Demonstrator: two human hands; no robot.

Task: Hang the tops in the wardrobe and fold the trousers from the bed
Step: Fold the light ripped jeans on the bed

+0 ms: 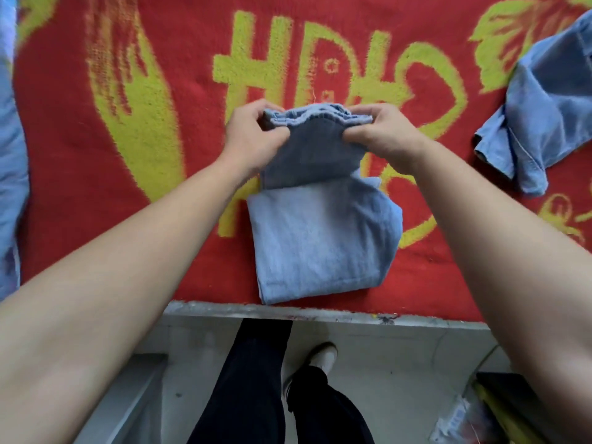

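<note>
Light blue trousers (317, 238) lie partly folded on the red and yellow blanket (96, 193) that covers the bed, close to its front edge. Their far end is lifted off the blanket and doubled back toward me. My left hand (253, 137) pinches the left corner of that raised edge. My right hand (384, 136) pinches the right corner. Both hands hold the fabric a little above the folded part below.
A crumpled blue denim garment (544, 110) lies on the blanket at the right. More light blue cloth (9, 174) runs along the left edge. Below the bed's grey edge (320, 312) are the floor, my dark trouser legs and a shoe (320, 357).
</note>
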